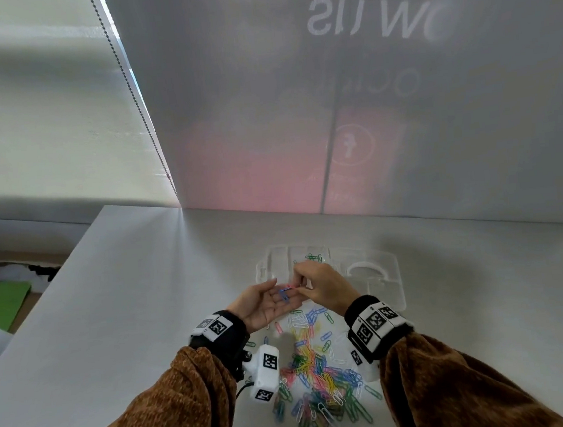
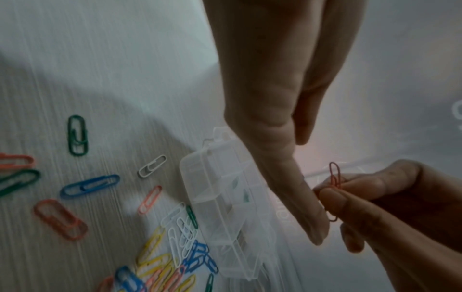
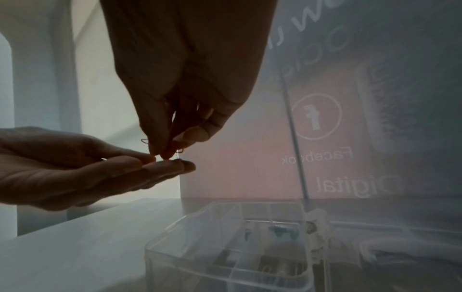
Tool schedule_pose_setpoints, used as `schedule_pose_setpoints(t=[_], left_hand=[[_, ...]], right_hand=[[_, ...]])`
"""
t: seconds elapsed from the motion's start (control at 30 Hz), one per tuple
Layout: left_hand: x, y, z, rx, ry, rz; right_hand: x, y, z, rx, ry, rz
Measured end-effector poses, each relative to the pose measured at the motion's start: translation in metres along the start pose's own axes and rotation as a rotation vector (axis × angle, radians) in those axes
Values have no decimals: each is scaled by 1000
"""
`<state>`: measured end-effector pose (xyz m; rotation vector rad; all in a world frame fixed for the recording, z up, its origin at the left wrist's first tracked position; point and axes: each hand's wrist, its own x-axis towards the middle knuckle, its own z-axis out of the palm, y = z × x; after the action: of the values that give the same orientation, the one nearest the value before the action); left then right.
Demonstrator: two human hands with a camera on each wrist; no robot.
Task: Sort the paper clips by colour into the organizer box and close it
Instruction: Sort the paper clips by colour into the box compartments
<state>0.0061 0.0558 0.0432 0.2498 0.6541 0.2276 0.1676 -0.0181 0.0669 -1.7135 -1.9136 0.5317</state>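
Note:
My left hand (image 1: 264, 302) lies palm up and flat above the table, with a blue paper clip (image 1: 284, 295) resting loose on its fingers (image 2: 295, 189). My right hand (image 1: 318, 287) hovers over those fingers and pinches a red paper clip (image 2: 335, 177) between thumb and fingertips (image 3: 162, 152). Just behind both hands stands the clear organizer box (image 1: 268, 266), lid open; one far compartment holds green clips (image 1: 313, 257). A mixed pile of coloured clips (image 1: 316, 375) lies on the white table between my wrists.
The box's open lid (image 1: 379, 279) lies flat to the right of the box. A white panel (image 1: 365, 102) rises behind the table. Stray clips (image 2: 80, 136) are scattered to the left of the pile. The table's left edge (image 1: 40, 298) drops off.

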Motion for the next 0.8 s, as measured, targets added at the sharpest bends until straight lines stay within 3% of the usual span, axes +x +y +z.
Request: schedule_pose_setpoints(t=[0.1, 0.17, 0.23, 0.33, 0.43, 0.6, 0.7, 0.8], left_hand=[[0, 2, -1, 13, -15, -17], [1, 5, 0, 81, 37, -13], [6, 10, 1, 225, 164, 23], [18, 17, 9, 620, 379, 125], [36, 24, 12, 1056, 443, 189], [41, 30, 13, 1765, 525, 156], [39, 28, 14, 1964, 464, 102], [27, 29, 12, 2035, 407, 135]], right_hand=[[-1, 0, 0, -18, 30, 59], [0, 6, 0, 91, 103, 194], [3, 16, 1, 241, 174, 356], [11, 30, 10, 333, 190, 514], [21, 36, 25, 227, 142, 540], [24, 42, 44, 89, 26, 545], [15, 42, 40, 80, 25, 503], [-5, 37, 22, 102, 83, 474]])
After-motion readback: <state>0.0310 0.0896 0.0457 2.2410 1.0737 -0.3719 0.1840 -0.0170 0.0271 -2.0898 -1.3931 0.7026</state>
